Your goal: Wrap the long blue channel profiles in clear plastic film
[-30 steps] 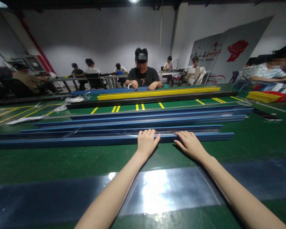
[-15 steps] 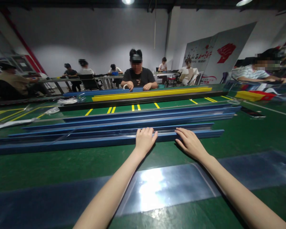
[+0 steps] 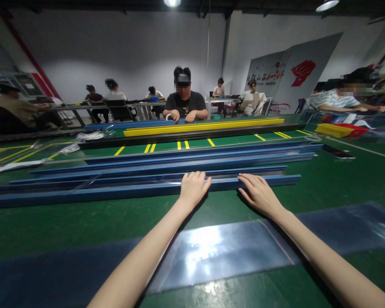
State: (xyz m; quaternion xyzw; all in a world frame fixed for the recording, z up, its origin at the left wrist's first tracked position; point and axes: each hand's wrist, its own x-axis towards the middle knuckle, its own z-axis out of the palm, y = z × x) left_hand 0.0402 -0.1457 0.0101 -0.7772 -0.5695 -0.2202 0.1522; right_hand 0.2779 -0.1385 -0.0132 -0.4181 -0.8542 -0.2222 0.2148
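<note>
A long blue channel strip (image 3: 259, 182) lies across the green table in front of me, its trough lined with clear film. My left hand (image 3: 194, 188) has its fingers hooked over the near wall of that strip, thumb stretched toward the right. A short way to the right, my right hand (image 3: 259, 194) lays its fingers over the same wall, with its thumb on the near side. Both hands are loosely closed on the strip; the left fingertips are hidden behind the wall. Below my forearms lies a flat clear plastic sheet (image 3: 231, 248).
Behind the held strip lie more blue strips (image 3: 208, 162), then a black strip (image 3: 192, 136) and a yellow strip (image 3: 205, 126). A phone (image 3: 338, 152) and yellow and red trays (image 3: 333, 129) are at right. A co-worker (image 3: 185, 100) sits opposite, hands on another blue strip.
My left hand has shifted very slightly left and my right hand slightly right along the strip. The co-worker's hand opposite has moved a little left.
</note>
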